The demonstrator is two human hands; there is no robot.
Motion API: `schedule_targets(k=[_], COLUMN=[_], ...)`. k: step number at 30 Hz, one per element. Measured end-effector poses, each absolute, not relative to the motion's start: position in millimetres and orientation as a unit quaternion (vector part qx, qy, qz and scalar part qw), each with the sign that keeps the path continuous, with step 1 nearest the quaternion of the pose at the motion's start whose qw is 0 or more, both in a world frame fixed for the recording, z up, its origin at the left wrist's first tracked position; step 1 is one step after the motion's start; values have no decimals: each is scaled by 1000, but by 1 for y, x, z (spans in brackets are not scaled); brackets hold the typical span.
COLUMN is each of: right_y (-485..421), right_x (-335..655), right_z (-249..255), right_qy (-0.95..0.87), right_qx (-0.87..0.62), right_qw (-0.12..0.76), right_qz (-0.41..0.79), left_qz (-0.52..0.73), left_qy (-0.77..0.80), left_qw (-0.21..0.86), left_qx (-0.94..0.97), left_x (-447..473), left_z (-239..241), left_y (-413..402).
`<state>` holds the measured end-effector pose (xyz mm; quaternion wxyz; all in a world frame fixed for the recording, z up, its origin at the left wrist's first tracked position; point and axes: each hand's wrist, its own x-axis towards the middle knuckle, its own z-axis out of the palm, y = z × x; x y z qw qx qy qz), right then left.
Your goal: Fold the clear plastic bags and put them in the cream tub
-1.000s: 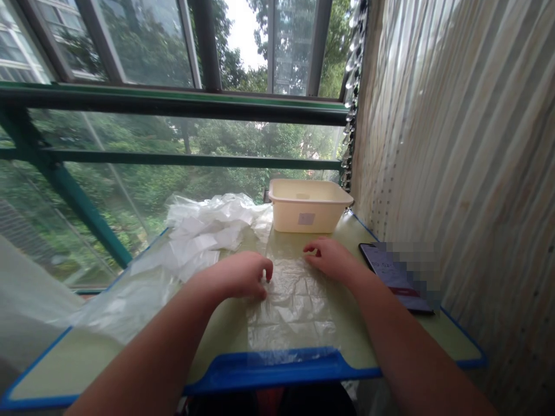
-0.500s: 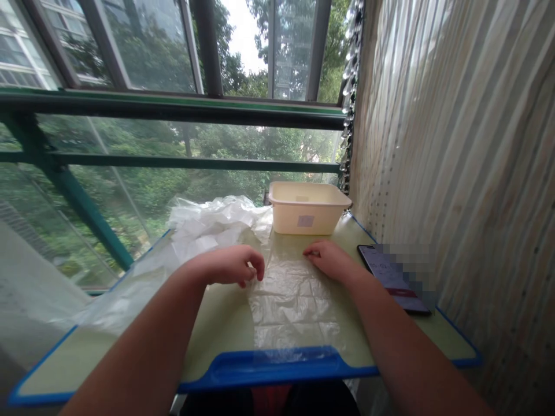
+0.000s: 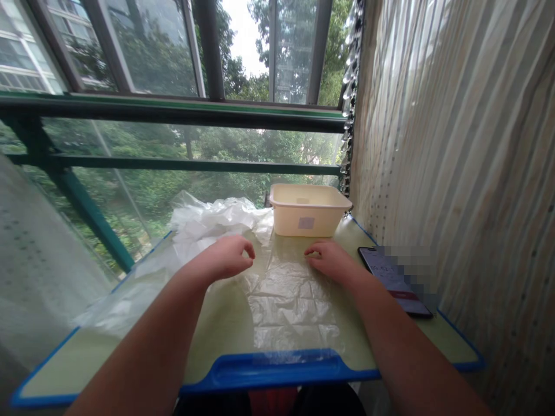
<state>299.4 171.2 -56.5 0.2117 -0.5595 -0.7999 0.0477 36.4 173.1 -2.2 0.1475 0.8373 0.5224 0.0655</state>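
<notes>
A thin clear plastic bag lies flat and creased on the pale green tabletop, its near end over the table's blue front edge. My left hand is at the bag's upper left, its fingers loosely bent and nothing visible in them. My right hand rests by the bag's upper right, fingers curved with a gap between the fingertips. To the left, partly behind my left forearm, is a loose heap of clear plastic bags.
Behind my right hand stands a cream plastic tub with a small label. A phone lies at the right, partly blurred out. The table's blue rim runs along the front. A striped curtain hangs on the right, and railing and windows are beyond.
My left hand has moved slightly up and away from the bag's left side, and its fingers hang less low. My right hand stays nearly in place.
</notes>
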Motion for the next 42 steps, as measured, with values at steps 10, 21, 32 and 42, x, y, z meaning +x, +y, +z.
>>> schedule_targets(k=[10, 21, 32, 42], right_y=[171, 173, 175, 177], right_x=[303, 302, 285, 273], right_z=[-57, -54, -65, -72], right_qy=[-803, -773, -794, -807], right_qx=[-564, -593, -551, -538], right_qw=[168, 219, 256, 243], right_qz=[90, 56, 26, 27], left_qz=[-79, 49, 136, 216], left_qy=[412, 441, 479, 483], left_qw=[181, 199, 55, 91], left_qx=[890, 874, 865, 844], left_x=[62, 54, 75, 82], left_z=[-28, -15, -50, -59], left_y=[156, 165, 184, 187])
